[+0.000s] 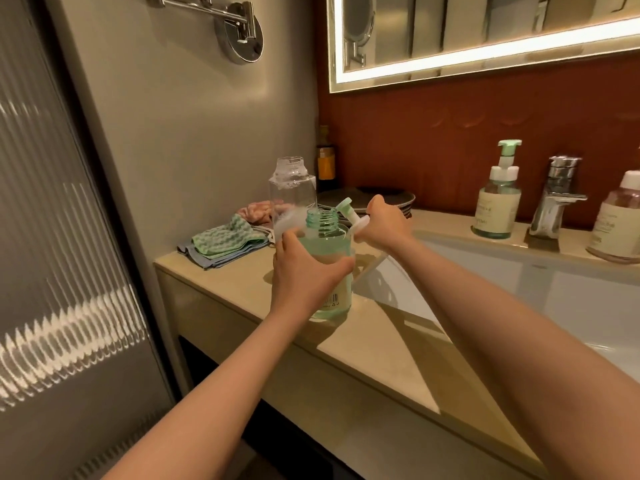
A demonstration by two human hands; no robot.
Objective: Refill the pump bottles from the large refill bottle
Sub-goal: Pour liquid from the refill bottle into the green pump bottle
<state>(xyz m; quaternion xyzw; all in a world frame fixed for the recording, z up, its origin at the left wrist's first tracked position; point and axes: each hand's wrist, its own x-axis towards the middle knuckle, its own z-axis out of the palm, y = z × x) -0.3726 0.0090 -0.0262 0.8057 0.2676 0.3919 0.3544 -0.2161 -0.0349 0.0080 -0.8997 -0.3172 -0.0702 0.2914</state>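
Here, left hand (304, 275) grips the uncapped green bottle (329, 249) while right hand (386, 225), at two o'clock, pinches its pump (351, 216), whose tube (372, 266) may drip on the counter (381, 348).

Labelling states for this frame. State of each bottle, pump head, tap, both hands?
Green-tinted clear plastic bottle: upright on counter, neck open, holds green liquid.
White-and-green pump head: off the bottle, beside its neck.
Left hand: grips the green bottle.
Right hand: holds the pump head.
Colourless clear bottle behind: upright, uncapped, foam residue inside.
Green pump bottle beside tap: pump fitted.
Chrome tap: no water running.
Pink bottle, right edge: top on.
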